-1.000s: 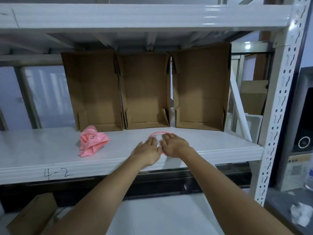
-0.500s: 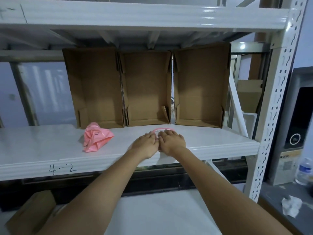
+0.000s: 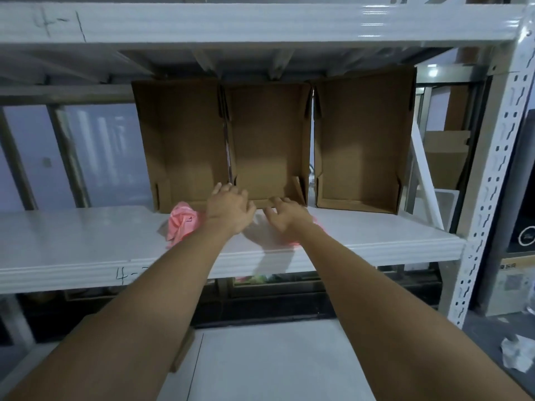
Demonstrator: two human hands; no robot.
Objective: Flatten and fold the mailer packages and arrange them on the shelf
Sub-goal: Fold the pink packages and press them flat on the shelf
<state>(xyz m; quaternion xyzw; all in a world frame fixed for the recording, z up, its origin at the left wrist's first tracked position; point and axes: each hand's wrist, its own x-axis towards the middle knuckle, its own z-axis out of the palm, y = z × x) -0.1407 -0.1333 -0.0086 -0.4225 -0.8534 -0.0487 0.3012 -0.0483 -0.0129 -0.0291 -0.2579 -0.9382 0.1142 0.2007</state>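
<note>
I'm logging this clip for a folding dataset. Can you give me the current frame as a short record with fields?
setting: white metal shelf, hand-marked 4-2
boxes: three open cardboard boxes standing at the back
crumpled mailer: pink, beside the left forearm
other mailer: pink edge showing by the right wrist, mostly hidden
left hand: fingers relaxed, holding nothing
right hand: fingers spread, reaching towards the middle box
</note>
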